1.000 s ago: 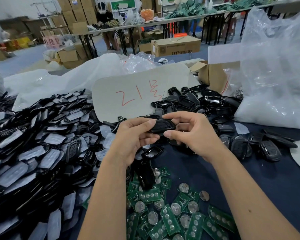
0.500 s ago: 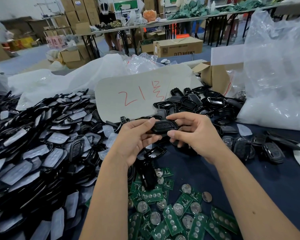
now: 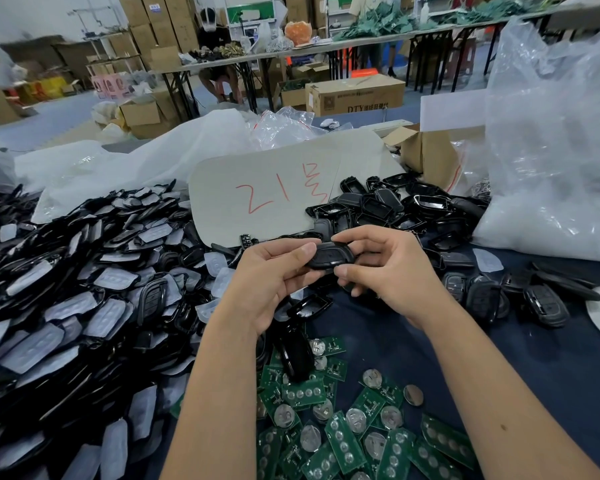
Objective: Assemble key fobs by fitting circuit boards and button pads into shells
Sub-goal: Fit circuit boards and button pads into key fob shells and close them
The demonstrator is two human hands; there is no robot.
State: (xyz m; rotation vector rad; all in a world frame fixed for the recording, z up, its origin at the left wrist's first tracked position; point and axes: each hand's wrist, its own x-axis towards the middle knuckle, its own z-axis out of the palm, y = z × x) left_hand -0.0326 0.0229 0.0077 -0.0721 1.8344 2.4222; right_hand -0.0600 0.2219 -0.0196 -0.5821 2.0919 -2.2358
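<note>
A black key fob shell (image 3: 329, 257) is held above the table between both hands. My left hand (image 3: 271, 282) pinches its left end with thumb and fingers. My right hand (image 3: 385, 268) grips its right end, thumb under, fingers curled over the top. Green circuit boards (image 3: 343, 441) with coin cells lie scattered on the dark blue cloth below my wrists. A large heap of black shells with translucent button pads (image 3: 66, 306) fills the left side. Empty black shell halves (image 3: 388, 206) are piled behind my hands.
A grey card with red writing (image 3: 274, 188) lies behind the hands. Several closed black fobs (image 3: 520, 292) lie at the right. A big clear plastic bag (image 3: 551, 150) stands at right, a cardboard box (image 3: 430, 157) behind it. Tables and cartons fill the background.
Both hands keep hold of the shell with small finger shifts; the view has drifted slightly. Nothing was picked up or let go.
</note>
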